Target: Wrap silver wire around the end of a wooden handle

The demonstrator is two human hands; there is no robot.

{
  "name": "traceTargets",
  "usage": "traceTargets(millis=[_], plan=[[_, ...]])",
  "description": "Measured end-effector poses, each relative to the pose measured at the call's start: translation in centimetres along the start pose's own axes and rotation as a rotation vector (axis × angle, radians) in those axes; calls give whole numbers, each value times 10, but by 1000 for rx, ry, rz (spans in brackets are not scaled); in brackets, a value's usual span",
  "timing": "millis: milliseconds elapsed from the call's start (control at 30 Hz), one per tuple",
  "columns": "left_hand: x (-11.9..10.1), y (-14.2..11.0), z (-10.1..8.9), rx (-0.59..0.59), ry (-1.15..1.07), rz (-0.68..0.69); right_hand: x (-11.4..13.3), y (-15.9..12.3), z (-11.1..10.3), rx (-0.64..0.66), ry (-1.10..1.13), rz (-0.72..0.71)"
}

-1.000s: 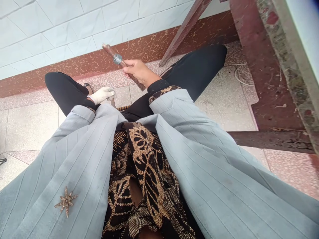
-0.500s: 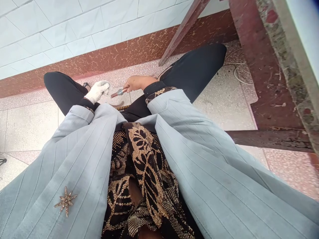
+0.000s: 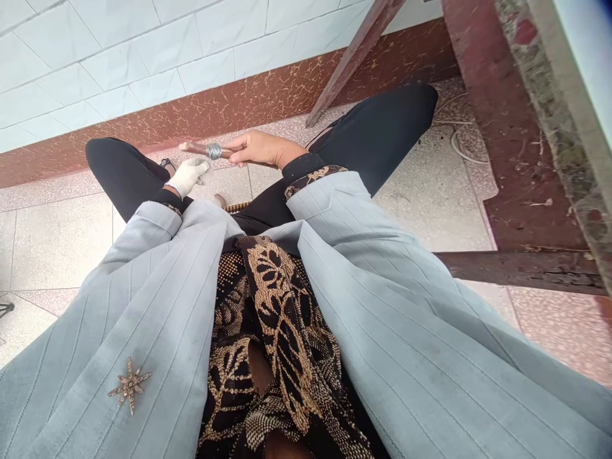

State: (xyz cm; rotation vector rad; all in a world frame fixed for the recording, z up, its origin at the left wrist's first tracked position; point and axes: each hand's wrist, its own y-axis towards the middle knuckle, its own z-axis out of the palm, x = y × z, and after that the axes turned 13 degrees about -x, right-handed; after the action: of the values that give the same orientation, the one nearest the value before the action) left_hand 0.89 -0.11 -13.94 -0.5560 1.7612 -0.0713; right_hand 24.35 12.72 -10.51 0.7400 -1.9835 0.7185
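Observation:
My right hand (image 3: 265,148), bare, grips a brown wooden stick (image 3: 194,148) by its right end. Silvery wire (image 3: 213,151) is wound in a coil around the stick's middle. The stick points left, over and beyond my left hand (image 3: 190,174). That hand wears a white glove, and its fingers are pressed together; whatever they pinch is too small to make out. Below the hands, between my legs, lie a curved brown piece (image 3: 220,200) and a yellow-and-black striped thing (image 3: 236,208), both partly covered by my clothes.
A tiled wall (image 3: 143,57) with a reddish-brown skirting (image 3: 201,105) runs in front of me. To the right stand a slanted wooden leg (image 3: 351,67) and a dark red wooden frame (image 3: 530,197). A pale cable (image 3: 459,150) lies on the floor beside my right knee.
My right hand has swung the stick up and to the left, from pointing down at the glove to lying above it. The gloved hand has barely moved.

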Motion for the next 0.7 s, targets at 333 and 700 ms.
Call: traceTargets(millis=[333, 700], plan=[[-8, -13, 7, 158, 49, 87, 6, -1, 5, -3, -578, 235], [-14, -13, 4, -37, 22, 81, 0, -4, -7, 243, -378, 98]])
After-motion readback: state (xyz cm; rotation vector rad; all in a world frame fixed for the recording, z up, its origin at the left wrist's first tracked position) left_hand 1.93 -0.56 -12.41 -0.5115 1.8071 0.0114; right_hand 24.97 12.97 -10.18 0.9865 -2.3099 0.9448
